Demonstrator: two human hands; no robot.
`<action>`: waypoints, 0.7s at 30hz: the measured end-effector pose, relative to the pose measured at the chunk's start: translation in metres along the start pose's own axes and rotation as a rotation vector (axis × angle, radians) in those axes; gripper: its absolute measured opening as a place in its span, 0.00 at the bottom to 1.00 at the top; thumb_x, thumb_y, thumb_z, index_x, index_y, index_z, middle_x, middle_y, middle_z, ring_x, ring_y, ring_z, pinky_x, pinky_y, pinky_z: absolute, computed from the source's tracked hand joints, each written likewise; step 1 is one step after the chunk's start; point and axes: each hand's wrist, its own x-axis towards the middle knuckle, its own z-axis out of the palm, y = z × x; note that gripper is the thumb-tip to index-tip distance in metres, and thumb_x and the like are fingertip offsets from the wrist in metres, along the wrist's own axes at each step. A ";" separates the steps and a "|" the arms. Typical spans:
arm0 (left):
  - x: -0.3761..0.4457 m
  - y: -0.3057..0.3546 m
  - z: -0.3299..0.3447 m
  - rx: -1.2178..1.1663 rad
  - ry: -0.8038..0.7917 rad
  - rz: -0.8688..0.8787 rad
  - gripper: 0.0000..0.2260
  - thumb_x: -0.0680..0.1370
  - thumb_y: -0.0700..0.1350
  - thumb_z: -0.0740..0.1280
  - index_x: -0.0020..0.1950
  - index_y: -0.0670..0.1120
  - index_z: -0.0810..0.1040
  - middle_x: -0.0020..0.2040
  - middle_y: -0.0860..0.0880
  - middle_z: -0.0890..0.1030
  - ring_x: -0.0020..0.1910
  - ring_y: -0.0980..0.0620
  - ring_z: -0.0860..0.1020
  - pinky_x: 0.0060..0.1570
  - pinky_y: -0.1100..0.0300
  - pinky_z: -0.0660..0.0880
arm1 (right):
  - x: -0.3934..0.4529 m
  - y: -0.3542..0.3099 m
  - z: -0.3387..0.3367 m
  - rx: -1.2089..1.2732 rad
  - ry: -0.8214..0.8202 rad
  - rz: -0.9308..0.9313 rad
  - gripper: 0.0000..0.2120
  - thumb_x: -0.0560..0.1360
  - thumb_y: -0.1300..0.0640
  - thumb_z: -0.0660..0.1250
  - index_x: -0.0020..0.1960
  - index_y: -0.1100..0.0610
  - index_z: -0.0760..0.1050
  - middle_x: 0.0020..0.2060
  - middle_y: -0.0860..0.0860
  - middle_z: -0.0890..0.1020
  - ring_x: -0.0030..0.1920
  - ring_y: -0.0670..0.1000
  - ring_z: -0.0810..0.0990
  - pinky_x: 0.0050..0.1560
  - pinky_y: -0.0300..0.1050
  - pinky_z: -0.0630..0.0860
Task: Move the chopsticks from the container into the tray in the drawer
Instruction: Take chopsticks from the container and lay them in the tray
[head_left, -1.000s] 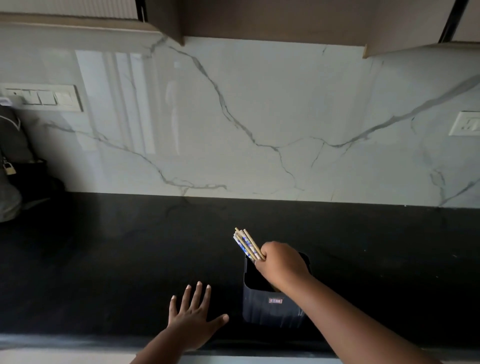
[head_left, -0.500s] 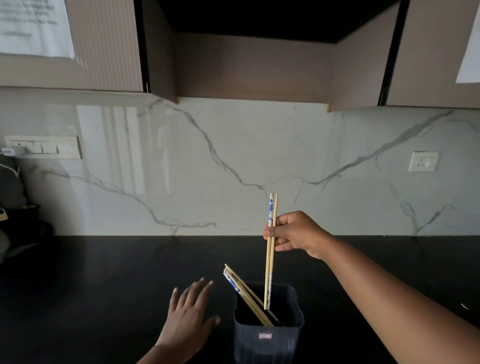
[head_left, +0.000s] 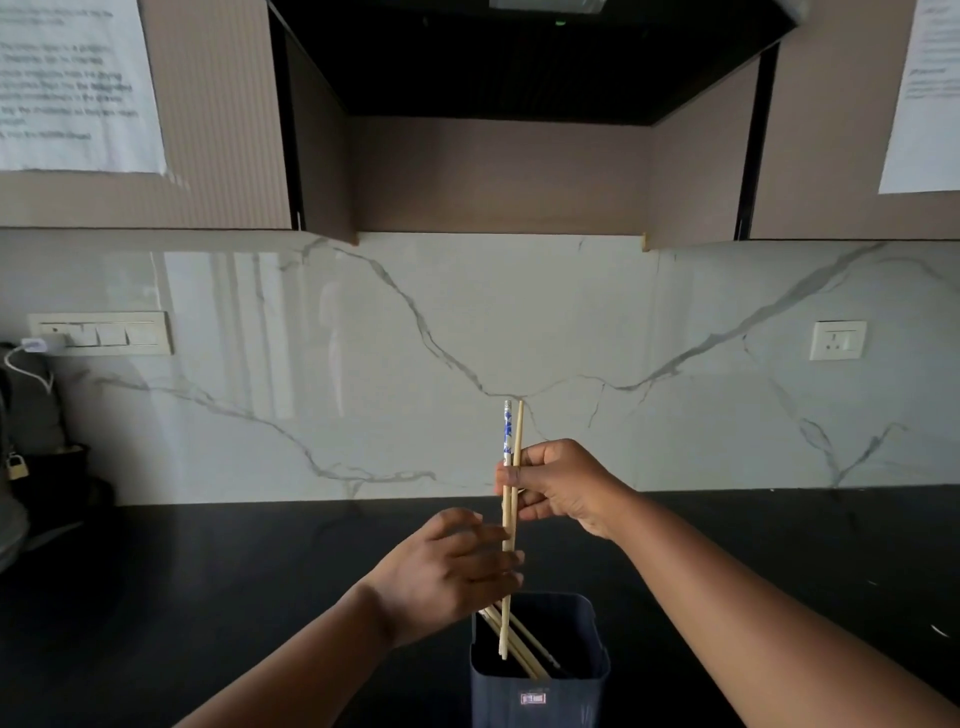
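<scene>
A dark blue square container (head_left: 540, 686) stands on the black counter at the bottom centre, with several wooden chopsticks (head_left: 519, 647) leaning inside it. My right hand (head_left: 558, 486) pinches a pair of chopsticks (head_left: 511, 441) upright; one has a blue and white patterned top. Their lower tips hang just inside the container's mouth. My left hand (head_left: 449, 571) is raised beside the pair, its fingers touching or curling round the lower shafts; whether it grips them I cannot tell. No drawer or tray is in view.
A black countertop (head_left: 208, 571) runs under a marble backsplash. A switch panel (head_left: 104, 333) with a plugged charger is at left, a socket (head_left: 837, 340) at right. Dark bags (head_left: 36, 467) sit at far left. Cabinets with taped papers hang overhead.
My left hand rose from the counter to the pair's lower shafts. My right hand still holds the pair upright over the container. The view tilted upward.
</scene>
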 end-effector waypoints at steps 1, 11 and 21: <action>0.001 -0.001 -0.001 -0.006 0.009 0.000 0.10 0.78 0.44 0.69 0.58 0.55 0.82 0.62 0.56 0.80 0.64 0.53 0.76 0.65 0.54 0.68 | 0.000 0.002 0.000 0.007 0.006 0.002 0.07 0.74 0.58 0.73 0.50 0.59 0.81 0.42 0.55 0.87 0.42 0.54 0.87 0.40 0.44 0.82; 0.060 -0.020 -0.026 -1.150 0.276 -1.415 0.08 0.75 0.42 0.72 0.52 0.51 0.83 0.42 0.54 0.86 0.43 0.57 0.83 0.46 0.64 0.78 | -0.004 0.010 -0.005 0.186 -0.032 0.049 0.09 0.70 0.59 0.75 0.50 0.58 0.84 0.42 0.56 0.87 0.41 0.56 0.86 0.40 0.46 0.82; 0.073 -0.030 -0.033 -1.514 0.042 -1.658 0.04 0.74 0.33 0.71 0.48 0.37 0.81 0.39 0.40 0.85 0.36 0.46 0.85 0.30 0.66 0.77 | -0.006 0.019 0.013 0.102 0.021 -0.088 0.33 0.67 0.67 0.77 0.69 0.53 0.71 0.40 0.59 0.86 0.41 0.55 0.87 0.37 0.43 0.82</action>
